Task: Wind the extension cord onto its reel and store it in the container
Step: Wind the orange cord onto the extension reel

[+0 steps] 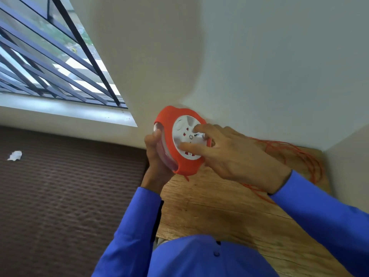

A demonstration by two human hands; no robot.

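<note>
We hold the orange reel [180, 140] up above the far left corner of the wooden table [229, 220], close to the wall [259, 66]. Our left hand [157, 156] is wrapped around the reel's left rim, fingers closed firmly on it, so the reel stands tilted with its white face [183, 134] toward us. Our right hand [229, 154] lies across that white face with its fingers spread and partly extended; the fingertips [196, 127] press on the white disc rather than clamping around anything. The socket slots on the disc are partly covered by these fingers.

The orange extension cord [307, 162] lies in loose loops on the table to the right, behind our right wrist, near the corner where two walls meet. One thin strand hangs from the reel's lower edge; it appears to join the loose loops, though our right hand hides the run. Both blue sleeves [319, 212] reach forward from the bottom edge.
</note>
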